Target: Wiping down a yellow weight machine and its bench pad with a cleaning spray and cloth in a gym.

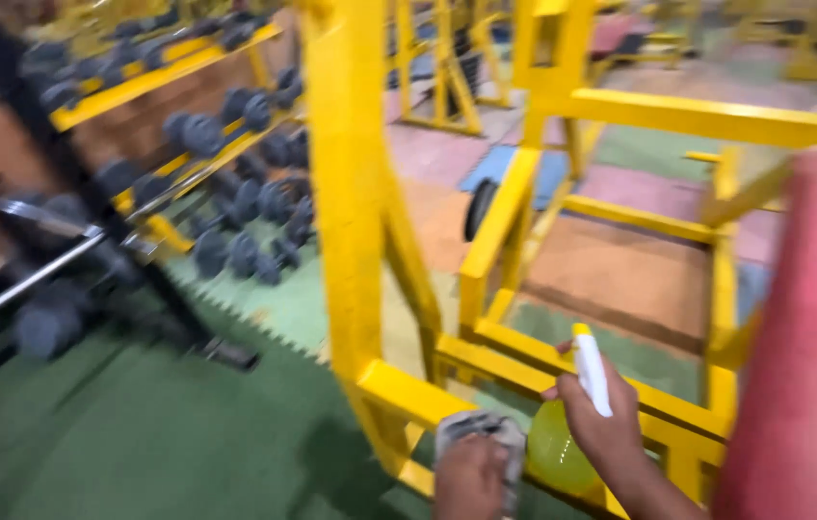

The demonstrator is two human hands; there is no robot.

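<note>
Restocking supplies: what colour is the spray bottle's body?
Yellow-green, with a white sprayer; spray bottle, head view.

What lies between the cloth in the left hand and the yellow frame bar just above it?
Nothing visible: the left hand holds the grey cloth right against the yellow frame bar. The right hand holds a spray bottle beside it.

Packaging in view — one item only: a spray bottle [563, 438] at lower centre, its rounded translucent yellow body topped by a white trigger head with a small yellow tip, gripped in the right hand [601, 424] before the yellow steel frame [351, 193]. No labels, signs or screens can be made out — the frame is motion-blurred.
</note>
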